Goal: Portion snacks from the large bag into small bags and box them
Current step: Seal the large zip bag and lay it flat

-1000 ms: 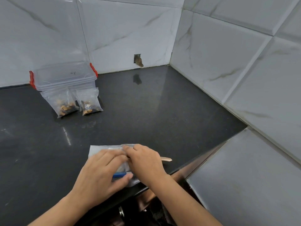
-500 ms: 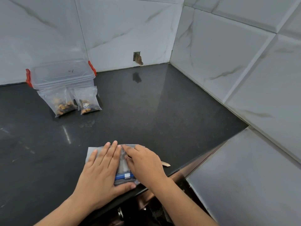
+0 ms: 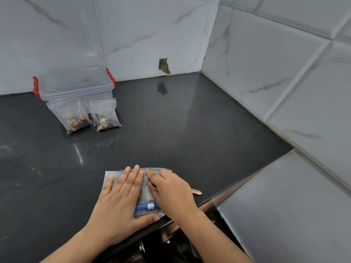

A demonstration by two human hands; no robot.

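Both hands lie on a flat clear bag (image 3: 146,188) at the near edge of the dark counter (image 3: 171,130). The left hand (image 3: 121,200) is spread open, palm down, fingers together and pressing the bag's left part, thumb stretched along its near edge below the blue zip strip (image 3: 146,206). The right hand (image 3: 172,192) rests on the bag's right part with fingers loosely bent, forefinger pointing to the far edge — it grips nothing that shows, though whether anything sits under the palm cannot be told. A pale wooden stick (image 3: 196,191) pokes out from beneath it to the right, lying on the counter. Well apart, at the back left by the tiled wall (image 3: 152,31), stands a clear lidded box (image 3: 76,84) with red clips; two small bags (image 3: 76,116) holding brown snacks lean against its front, side by side — the right one (image 3: 105,116) just beside the left.
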